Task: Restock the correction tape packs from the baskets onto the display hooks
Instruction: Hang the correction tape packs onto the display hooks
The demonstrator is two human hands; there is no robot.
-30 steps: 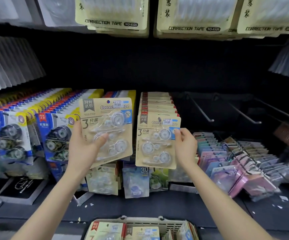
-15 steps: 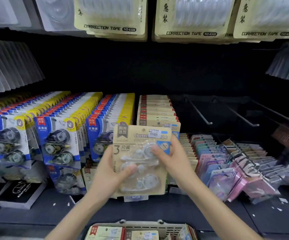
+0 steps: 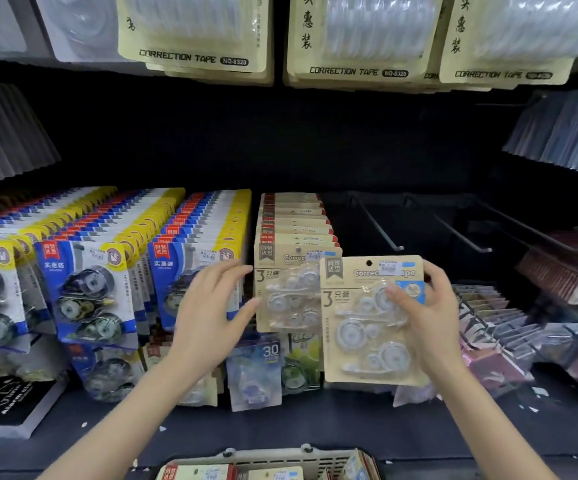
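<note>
Your right hand grips a kraft-card pack of correction tape, centre-right of the frame. The thumb presses the clear blister at the front, and the fingers curl round the card's R edge. The pack is upright w/ print facing you and the hang hole at the top. Its L edge overlaps the front of the hung kraft row at mid-frame. The tip of a bare metal hook shows just above the pack's top edge, and the hole sits lower-left of that tip, not on it. A second bare hook runs further R. Your left hand holds nothing, its fingers straight and spread, w/ the tips at the L edge of the front card in the kraft row. Can't tell if they touch it. Behind that hand, blue-and-yellow packs fill several rows across the L half. Big cream packs marked CORRECTION TAPE hang along the top. Pink and pastel packs crowd the lower R. At bottom centre, the rim of a pale basket shows, w/ more kraft and red-topped cards inside. A black box lies on the shelf at lower L.
</note>
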